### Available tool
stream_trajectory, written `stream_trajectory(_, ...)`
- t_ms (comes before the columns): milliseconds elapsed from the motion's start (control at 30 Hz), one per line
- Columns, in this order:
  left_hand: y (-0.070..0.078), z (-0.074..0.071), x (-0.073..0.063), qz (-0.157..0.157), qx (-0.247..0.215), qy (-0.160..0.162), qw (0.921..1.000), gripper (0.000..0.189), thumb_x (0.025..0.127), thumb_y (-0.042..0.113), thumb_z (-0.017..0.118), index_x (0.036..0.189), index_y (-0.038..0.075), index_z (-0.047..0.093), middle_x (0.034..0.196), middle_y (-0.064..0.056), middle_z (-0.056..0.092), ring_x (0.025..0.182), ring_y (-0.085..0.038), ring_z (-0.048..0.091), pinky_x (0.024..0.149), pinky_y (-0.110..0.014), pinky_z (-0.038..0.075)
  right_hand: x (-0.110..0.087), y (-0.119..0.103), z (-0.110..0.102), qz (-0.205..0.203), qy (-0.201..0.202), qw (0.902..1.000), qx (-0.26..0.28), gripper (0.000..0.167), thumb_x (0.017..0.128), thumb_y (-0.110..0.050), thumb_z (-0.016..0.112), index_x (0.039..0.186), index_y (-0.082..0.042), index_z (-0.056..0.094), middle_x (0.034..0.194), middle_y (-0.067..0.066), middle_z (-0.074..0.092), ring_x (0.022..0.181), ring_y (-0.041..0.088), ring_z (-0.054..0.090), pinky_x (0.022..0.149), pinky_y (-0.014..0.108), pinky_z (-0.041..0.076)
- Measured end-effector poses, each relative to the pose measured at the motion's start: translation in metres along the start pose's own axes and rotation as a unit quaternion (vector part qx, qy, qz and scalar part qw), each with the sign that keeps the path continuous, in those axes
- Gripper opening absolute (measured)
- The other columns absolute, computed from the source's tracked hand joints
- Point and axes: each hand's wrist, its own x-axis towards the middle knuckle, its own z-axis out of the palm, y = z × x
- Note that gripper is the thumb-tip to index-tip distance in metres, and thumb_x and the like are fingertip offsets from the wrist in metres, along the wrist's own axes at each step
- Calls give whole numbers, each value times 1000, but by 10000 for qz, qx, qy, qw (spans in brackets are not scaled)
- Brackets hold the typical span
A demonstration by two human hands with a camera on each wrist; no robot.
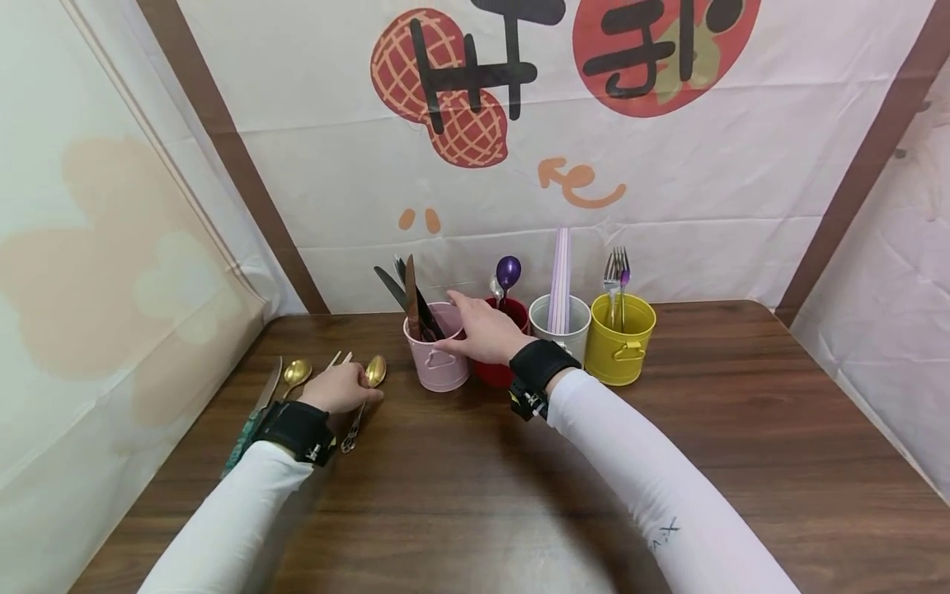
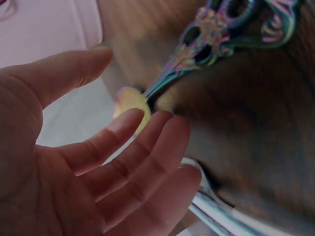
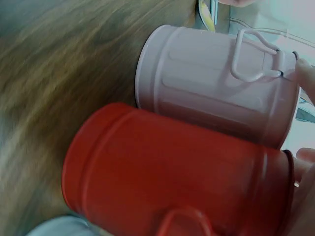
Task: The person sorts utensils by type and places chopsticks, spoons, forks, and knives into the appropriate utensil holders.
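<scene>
Fingers (image 2: 108,137) of the left hand (image 1: 340,388) are loosely bent, with the thumb well apart from them, so that hand is open beside a gold spoon (image 1: 376,371). Whether its fingertips touch the spoon cannot be told. The spoon lies on the brown wooden surface (image 1: 742,412), its bowl pointing away from the person and its openwork, many-coloured handle (image 2: 204,39) pointing back. On the other side of the hand lie a second gold spoon (image 1: 298,373) and a knife (image 1: 270,384) with a turquoise handle. Two slim pale tips (image 1: 341,358) show just beyond the hand, the rest hidden by it.

The right hand (image 1: 490,330) is at the pink bucket (image 1: 444,369), its thumb at the near rim and its fingers reaching over toward the far side; how firmly it grips cannot be told. Dark and brown cutlery (image 1: 412,297) leans in this bucket. Side by side to its right stand a red bucket (image 1: 490,373) with spoons (image 1: 508,271), a white bucket (image 1: 577,342) with striped chopsticks (image 1: 560,280), and a yellow bucket (image 1: 614,365) with forks (image 1: 611,280), tines up. Black bands (image 1: 545,363) circle both wrists over white sleeves (image 1: 646,470).
</scene>
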Motion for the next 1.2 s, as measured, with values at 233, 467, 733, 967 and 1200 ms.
stream_trajectory(233,-4,9,8,-3,-263,-60,9996,33,81,20,74,55,10,57,48,5,50,45,-11,50,45,-27,40,-9,11,-11,-527,233,9964,-621,82,90,-54,62,150,-8,31,149,12,40,137,25,34,111,39,29)
stream_trajectory(467,-12,6,13,-812,-1729,-621,9796,15,83,8,70,72,0,67,55,-3,59,49,-12,59,47,-30,53,-19,25,-31,-904,573,9923,-627,75,92,-49,61,147,-5,35,144,14,44,134,27,37,111,39,30)
stream_trajectory(733,-18,5,18,-1111,-2032,-849,9691,12,84,8,71,77,-2,68,57,-3,61,51,-11,60,51,-29,55,-30,47,-53,-689,629,9947,-422,72,93,-46,61,148,-6,35,143,16,45,132,29,39,109,42,33)
stream_trajectory(967,-21,3,18,-1106,-2254,-989,9629,14,87,10,69,84,-4,68,63,-3,61,55,-12,59,54,-29,55,-39,58,-57,-362,593,9973,-238,72,93,-47,61,148,-8,36,144,16,44,132,29,39,107,43,35)
stream_trajectory(1200,-24,4,12,-1157,-2547,-1031,9545,17,89,12,66,86,-5,67,66,-3,59,56,-11,58,54,-27,54,-47,69,-50,-282,527,9978,-291,74,92,-49,61,147,-6,36,145,17,42,133,31,38,108,46,34)
